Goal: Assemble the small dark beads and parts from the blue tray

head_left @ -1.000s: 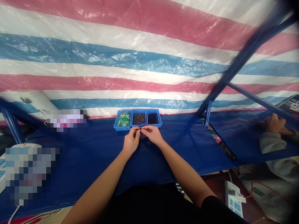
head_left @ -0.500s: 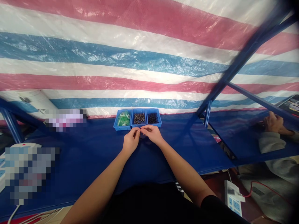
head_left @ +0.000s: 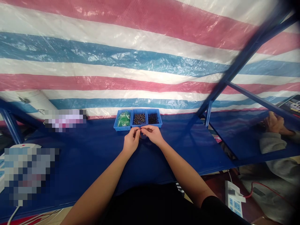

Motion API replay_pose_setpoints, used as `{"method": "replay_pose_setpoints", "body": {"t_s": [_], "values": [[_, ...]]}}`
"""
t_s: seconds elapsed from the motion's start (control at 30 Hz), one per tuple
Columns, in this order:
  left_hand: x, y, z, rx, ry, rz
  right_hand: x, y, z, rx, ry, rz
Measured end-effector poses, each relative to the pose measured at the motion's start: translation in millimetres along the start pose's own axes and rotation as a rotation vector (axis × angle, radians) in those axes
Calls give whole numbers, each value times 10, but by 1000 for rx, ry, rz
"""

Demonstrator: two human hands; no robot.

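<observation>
My left hand [head_left: 131, 139] and my right hand [head_left: 152, 133] meet fingertip to fingertip just in front of three small blue bins. Both are pinched closed around something tiny and dark that I cannot make out. Behind them, the left bin [head_left: 122, 128] holds green and clear pieces [head_left: 124, 119]. In the middle bin [head_left: 133, 126] lie small brass-and-dark metal parts [head_left: 139, 118]. Small black parts [head_left: 153, 118] fill the right bin [head_left: 160, 122].
A blue table [head_left: 93, 162] lies under my arms, with a striped tarp [head_left: 140, 65] behind it. A blue metal frame [head_left: 231, 73] rises at right. Beyond it are a co-worker's clasped hands [head_left: 274, 122]. Power strips [head_left: 235, 201] and cables sit at both sides.
My hands stay together in the same place, with only slight shifts at the fingertips. The bins have not moved.
</observation>
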State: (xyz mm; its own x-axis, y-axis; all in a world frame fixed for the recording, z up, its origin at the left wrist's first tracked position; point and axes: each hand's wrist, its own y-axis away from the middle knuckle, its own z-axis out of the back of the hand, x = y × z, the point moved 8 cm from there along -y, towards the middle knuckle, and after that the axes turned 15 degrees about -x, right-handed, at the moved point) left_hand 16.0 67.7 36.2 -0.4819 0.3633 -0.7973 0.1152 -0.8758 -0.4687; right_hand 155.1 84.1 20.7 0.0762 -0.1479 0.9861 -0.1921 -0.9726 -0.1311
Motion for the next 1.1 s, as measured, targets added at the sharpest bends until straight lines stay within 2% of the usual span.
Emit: {"method": "replay_pose_setpoints", "body": {"t_s": [1.1], "values": [[10,9,5,-5,-8,-23,4,9,-6,-4,-10,22]]}}
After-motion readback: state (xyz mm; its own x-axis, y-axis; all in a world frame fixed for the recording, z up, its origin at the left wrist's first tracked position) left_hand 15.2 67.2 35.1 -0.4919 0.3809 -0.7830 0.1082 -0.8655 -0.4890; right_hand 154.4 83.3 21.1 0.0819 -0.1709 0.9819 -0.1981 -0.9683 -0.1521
